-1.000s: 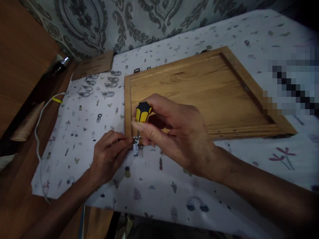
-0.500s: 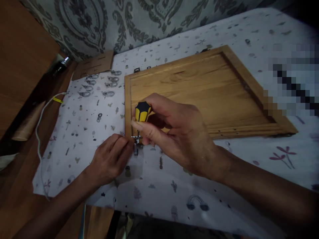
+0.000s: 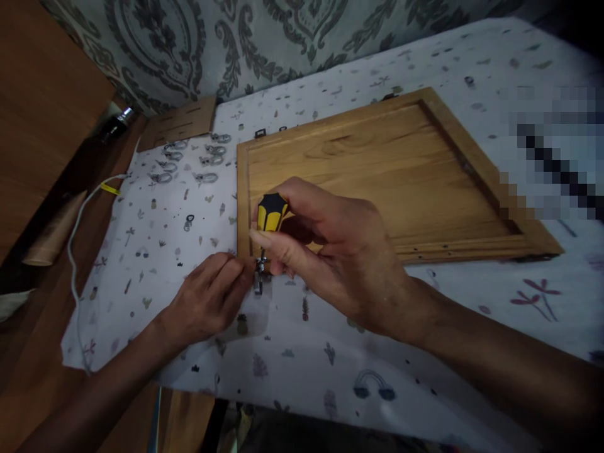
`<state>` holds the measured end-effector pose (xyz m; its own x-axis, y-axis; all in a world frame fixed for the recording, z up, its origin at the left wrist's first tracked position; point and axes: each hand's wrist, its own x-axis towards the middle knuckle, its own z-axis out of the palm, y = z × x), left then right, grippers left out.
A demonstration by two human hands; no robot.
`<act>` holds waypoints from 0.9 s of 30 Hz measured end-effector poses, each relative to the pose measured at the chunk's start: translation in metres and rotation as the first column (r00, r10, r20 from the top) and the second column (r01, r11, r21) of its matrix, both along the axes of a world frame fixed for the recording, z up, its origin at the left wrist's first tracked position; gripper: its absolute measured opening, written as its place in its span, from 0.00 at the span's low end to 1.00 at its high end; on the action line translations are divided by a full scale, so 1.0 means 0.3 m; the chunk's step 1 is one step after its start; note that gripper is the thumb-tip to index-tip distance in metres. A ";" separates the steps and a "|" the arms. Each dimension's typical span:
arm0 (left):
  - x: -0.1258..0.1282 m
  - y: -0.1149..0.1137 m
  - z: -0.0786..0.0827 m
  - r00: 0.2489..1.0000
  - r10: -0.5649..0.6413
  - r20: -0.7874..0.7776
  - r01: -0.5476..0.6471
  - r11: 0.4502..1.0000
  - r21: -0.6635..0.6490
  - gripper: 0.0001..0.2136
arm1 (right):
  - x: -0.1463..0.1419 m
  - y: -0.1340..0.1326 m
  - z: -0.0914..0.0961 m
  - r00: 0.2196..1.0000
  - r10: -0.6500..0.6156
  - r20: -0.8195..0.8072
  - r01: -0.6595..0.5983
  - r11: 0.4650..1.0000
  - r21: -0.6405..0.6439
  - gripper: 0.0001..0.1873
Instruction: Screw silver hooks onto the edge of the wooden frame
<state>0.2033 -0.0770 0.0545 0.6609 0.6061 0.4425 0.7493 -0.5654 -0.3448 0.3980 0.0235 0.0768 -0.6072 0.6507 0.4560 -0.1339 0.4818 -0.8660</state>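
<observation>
My right hand (image 3: 330, 251) is closed around the handle of a yellow and black screwdriver (image 3: 270, 214). Its shaft points down at a small metal hinge (image 3: 259, 264) at the near left corner of a panelled wooden cabinet door (image 3: 358, 163). From the left, my left hand (image 3: 212, 296) pinches at the hinge with curled fingers; their tips are partly hidden. Part of the hinge sticks out past the door's near edge. The door lies flat on a white printed cloth (image 3: 302, 358).
Several loose metal hinges (image 3: 206, 178) lie left of the door, before a flat piece of cardboard (image 3: 179, 123). A white cable (image 3: 70, 251) runs down the cloth's left side. Behind stands a patterned wall (image 3: 292, 38). A blurred patch covers the far right.
The screwdriver handle has turned slightly, and the metal part by its tip sits at a slightly different angle. Both hands stay almost in place.
</observation>
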 end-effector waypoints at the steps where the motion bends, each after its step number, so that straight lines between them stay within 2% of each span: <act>1: -0.003 -0.001 -0.009 0.999 -0.003 0.035 0.003 1.000 -0.012 0.06 | 0.000 0.000 0.000 1.000 -0.007 0.000 0.007 1.000 0.004 0.09; 6: -0.021 -0.016 -0.054 0.952 0.020 0.307 0.026 0.989 -0.144 0.10 | -0.001 0.001 -0.004 1.000 -0.020 0.004 0.020 0.999 0.036 0.10; 9: -0.031 -0.025 -0.067 0.934 0.046 0.355 0.024 0.982 -0.189 0.10 | -0.002 0.001 -0.004 1.000 -0.025 -0.008 0.025 0.999 0.041 0.10; 15: -0.034 -0.019 -0.060 0.943 0.052 0.328 0.004 0.985 -0.170 0.08 | 0.000 0.004 -0.003 1.000 -0.014 -0.004 0.014 1.000 0.013 0.11; 22: -0.035 -0.010 -0.042 0.994 -0.042 0.098 0.045 0.999 -0.027 0.08 | 0.004 -0.004 0.000 1.000 -0.009 0.025 0.010 1.000 -0.014 0.09; 27: -0.044 -0.010 -0.051 0.993 -0.059 0.104 0.065 0.996 -0.059 0.09 | 0.007 0.000 0.005 0.999 -0.014 0.046 0.013 1.000 0.004 0.09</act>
